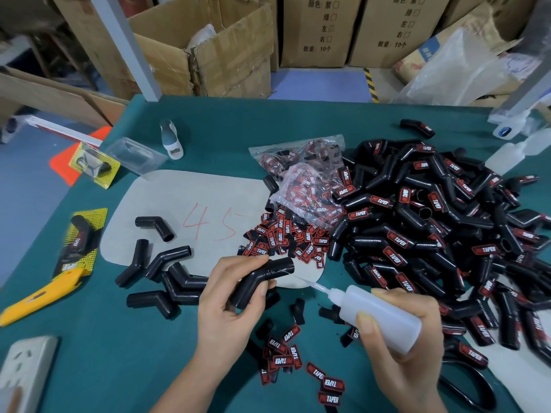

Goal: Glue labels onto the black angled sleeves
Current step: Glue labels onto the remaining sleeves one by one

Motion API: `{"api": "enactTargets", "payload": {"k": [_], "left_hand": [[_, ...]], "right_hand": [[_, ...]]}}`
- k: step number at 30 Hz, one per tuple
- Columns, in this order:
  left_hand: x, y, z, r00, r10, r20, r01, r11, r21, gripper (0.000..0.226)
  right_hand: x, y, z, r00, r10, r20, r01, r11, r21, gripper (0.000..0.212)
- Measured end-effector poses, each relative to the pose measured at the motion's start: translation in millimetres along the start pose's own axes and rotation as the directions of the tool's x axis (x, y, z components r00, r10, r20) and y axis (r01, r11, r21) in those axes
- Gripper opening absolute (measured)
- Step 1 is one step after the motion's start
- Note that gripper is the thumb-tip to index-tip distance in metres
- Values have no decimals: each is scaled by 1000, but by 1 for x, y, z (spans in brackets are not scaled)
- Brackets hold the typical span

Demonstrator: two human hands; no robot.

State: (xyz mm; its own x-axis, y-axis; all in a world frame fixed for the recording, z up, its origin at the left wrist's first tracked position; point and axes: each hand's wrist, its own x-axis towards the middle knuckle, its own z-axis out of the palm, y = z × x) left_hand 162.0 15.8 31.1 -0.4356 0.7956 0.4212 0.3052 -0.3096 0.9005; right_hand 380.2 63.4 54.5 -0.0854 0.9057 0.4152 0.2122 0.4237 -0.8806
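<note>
Two hands busy: left [226, 305] grips one sleeve [261, 278], right [408, 332] one glue bottle [378, 315] (squeezable).

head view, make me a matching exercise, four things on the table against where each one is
Things:
1. glue bottle
2. yellow knife
3. labelled sleeves pile
4. unlabelled sleeve

Places:
A. left table edge
B. gripped in the left hand
C. heaped on the right of the table
D. gripped in the right hand

Pairs: 1-D, 2-A, 3-C, 4-B
</note>
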Motion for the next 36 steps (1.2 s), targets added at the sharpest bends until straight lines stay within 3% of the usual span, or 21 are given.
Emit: {"api": "enactTargets", "payload": {"k": [36], "left_hand": [[1,3,0,1000,6,5,-6,1000,14,26]], "right_hand": [[-1,-1,1,1000,-15,14,15,1000,12,34]]}}
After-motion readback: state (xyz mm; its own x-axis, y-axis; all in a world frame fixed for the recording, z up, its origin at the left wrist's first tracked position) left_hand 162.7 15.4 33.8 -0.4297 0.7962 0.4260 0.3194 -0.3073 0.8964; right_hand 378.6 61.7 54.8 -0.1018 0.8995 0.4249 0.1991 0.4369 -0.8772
